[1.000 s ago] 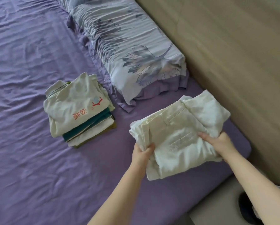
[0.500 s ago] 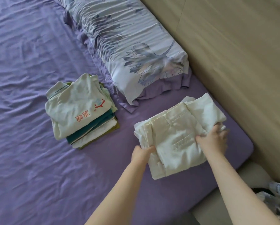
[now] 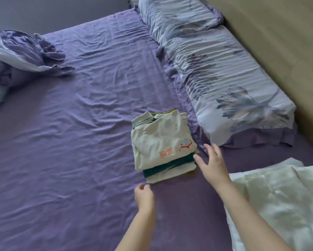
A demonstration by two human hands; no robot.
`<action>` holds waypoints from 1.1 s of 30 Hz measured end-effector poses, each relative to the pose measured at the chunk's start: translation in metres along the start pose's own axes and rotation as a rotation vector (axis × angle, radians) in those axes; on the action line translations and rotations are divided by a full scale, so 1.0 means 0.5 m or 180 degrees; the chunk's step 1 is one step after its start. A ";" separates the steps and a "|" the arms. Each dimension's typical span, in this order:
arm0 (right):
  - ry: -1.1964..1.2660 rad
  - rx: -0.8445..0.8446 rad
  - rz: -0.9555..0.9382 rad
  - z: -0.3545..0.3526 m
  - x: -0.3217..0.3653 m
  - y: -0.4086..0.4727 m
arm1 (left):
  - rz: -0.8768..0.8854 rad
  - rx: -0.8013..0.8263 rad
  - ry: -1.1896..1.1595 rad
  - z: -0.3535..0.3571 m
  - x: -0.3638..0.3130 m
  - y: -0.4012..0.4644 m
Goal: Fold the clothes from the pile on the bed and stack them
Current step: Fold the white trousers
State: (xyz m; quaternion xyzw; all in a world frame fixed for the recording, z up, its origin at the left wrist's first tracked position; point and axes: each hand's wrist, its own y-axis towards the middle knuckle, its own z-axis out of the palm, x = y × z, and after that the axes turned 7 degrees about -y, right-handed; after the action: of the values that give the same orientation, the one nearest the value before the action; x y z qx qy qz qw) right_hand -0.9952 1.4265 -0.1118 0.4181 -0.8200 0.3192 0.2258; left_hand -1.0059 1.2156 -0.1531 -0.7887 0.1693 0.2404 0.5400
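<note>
Open sheet [image 3: 61, 160] lies to the left of the work, with a crumpled duvet [image 3: 16, 57] at the far left edge. Your left hand [image 3: 144, 195] sits at the stack's near left corner, fingers loosely curled, holding nothing. The stack of folded clothes [image 3: 163, 147] lies directly ahead of both hands, long axis running away from you. Your right hand [image 3: 212, 164] is nearer, fingers spread at the near right corner (contact cannot be told). The pillow [image 3: 224, 84] crowds the right side, and the folded white garment [image 3: 278, 201] lies near right; slide leftward if room is needed
</note>
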 end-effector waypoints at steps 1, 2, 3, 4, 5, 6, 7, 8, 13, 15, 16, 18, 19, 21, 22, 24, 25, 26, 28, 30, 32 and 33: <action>0.0201 0.0114 0.0088 0.017 0.020 0.028 | 0.0147 -0.0224 -0.0122 -0.013 -0.025 0.025; 0.0374 0.0208 0.0221 0.032 0.038 0.054 | 0.0269 -0.0292 -0.0155 -0.021 -0.051 0.047; 0.0527 0.0278 0.0375 0.046 0.050 0.081 | 0.0376 -0.0239 -0.0130 -0.024 -0.077 0.064; 0.0673 0.0349 0.0540 0.062 0.057 0.106 | 0.0421 -0.0099 -0.0073 -0.020 -0.102 0.082; 0.0851 0.0421 0.0708 0.077 0.060 0.127 | 0.0395 0.0063 0.0005 -0.010 -0.124 0.102; 0.1078 0.0487 0.0879 0.093 0.057 0.145 | 0.0302 0.0222 0.0070 0.001 -0.143 0.121; 0.1350 0.0543 0.1027 0.108 0.049 0.159 | 0.0182 0.0380 0.0104 0.010 -0.159 0.140; 0.1604 0.0601 0.1141 0.121 0.038 0.170 | 0.0082 0.0561 0.0096 0.020 -0.170 0.158; 0.1944 0.0843 0.1082 0.145 -0.012 0.194 | 0.0032 0.1067 -0.0064 0.045 -0.161 0.234; 0.2028 0.0981 0.1084 0.143 -0.018 0.196 | 0.0019 0.1263 -0.0237 0.048 -0.153 0.248; 0.2129 0.1079 0.1161 0.144 -0.020 0.196 | -0.0032 0.1381 -0.0315 0.048 -0.152 0.248; 0.2307 0.1233 0.1357 0.148 -0.023 0.192 | -0.0181 0.1643 -0.0443 0.042 -0.154 0.241; 0.2358 0.1297 0.1493 0.149 -0.023 0.190 | -0.0285 0.1758 -0.0474 0.038 -0.155 0.236; 0.2392 0.1468 0.1803 0.147 -0.013 0.181 | -0.0490 0.1894 -0.0448 0.031 -0.159 0.223; 0.2398 0.1539 0.1916 0.143 -0.008 0.175 | -0.0558 0.1903 -0.0414 0.028 -0.159 0.216; 0.2426 0.1570 0.1988 0.132 -0.002 0.158 | -0.0564 0.1877 -0.0368 0.018 -0.157 0.197; 0.2450 0.1552 0.1960 0.126 0.000 0.146 | -0.0541 0.1850 -0.0364 0.011 -0.155 0.185; 0.2460 0.1530 0.1928 0.119 0.003 0.130 | -0.0529 0.1826 -0.0363 0.001 -0.149 0.170; 0.2486 0.1461 0.1850 0.104 0.003 0.088 | -0.0537 0.1836 -0.0360 -0.021 -0.131 0.138; 0.2503 0.1399 0.1787 0.089 -0.002 0.039 | -0.0584 0.1904 -0.0384 -0.044 -0.102 0.103; 0.2442 0.1379 0.1748 0.075 -0.017 -0.017 | -0.0632 0.1934 -0.0361 -0.068 -0.068 0.066; 0.2434 0.1359 0.1740 0.069 -0.028 -0.046 | -0.0648 0.1955 -0.0361 -0.080 -0.048 0.048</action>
State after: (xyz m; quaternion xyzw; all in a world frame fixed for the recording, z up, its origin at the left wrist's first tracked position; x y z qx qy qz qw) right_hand -0.9718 1.3992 -0.1367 0.0786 -0.6747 0.6568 0.3273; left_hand -1.0305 1.1698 -0.1460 -0.5871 0.1238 0.1664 0.7824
